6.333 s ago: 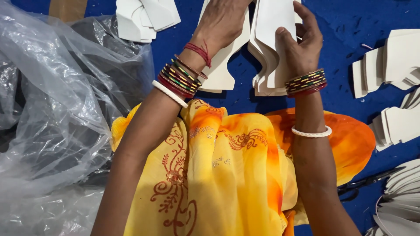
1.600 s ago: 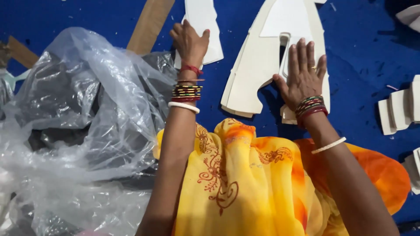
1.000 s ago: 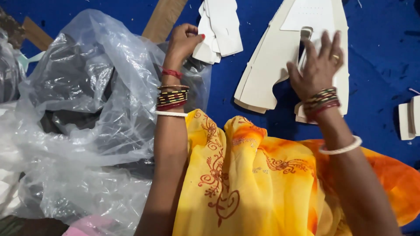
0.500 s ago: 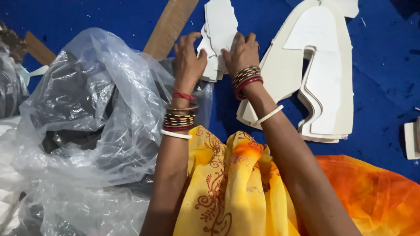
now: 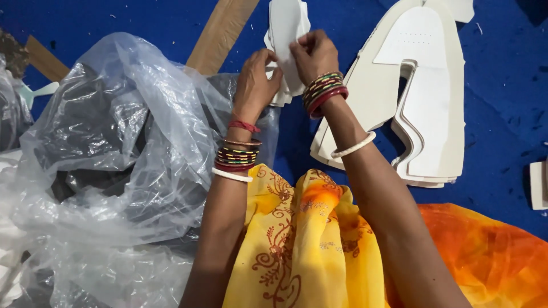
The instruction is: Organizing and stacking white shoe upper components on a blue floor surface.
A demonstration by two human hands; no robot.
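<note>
Both hands grip a small stack of white cut-outs (image 5: 287, 34) at 12 o'clock; the left hand (image 5: 255, 80) pinches its near edge, the right hand (image 5: 313, 54) its middle; a plastic bag (image 5: 108, 165) at 9 o'clock; a larger pile of white sheets (image 5: 422, 108) at 2 o'clock on blue cloth (image 5: 502, 85).

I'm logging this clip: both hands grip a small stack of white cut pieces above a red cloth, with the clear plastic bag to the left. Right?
Not quite. The head view shows the cloth is blue, not red. The rest holds: the left hand and right hand grip the small stack of white cut pieces, and the clear plastic bag lies to the left.
</note>
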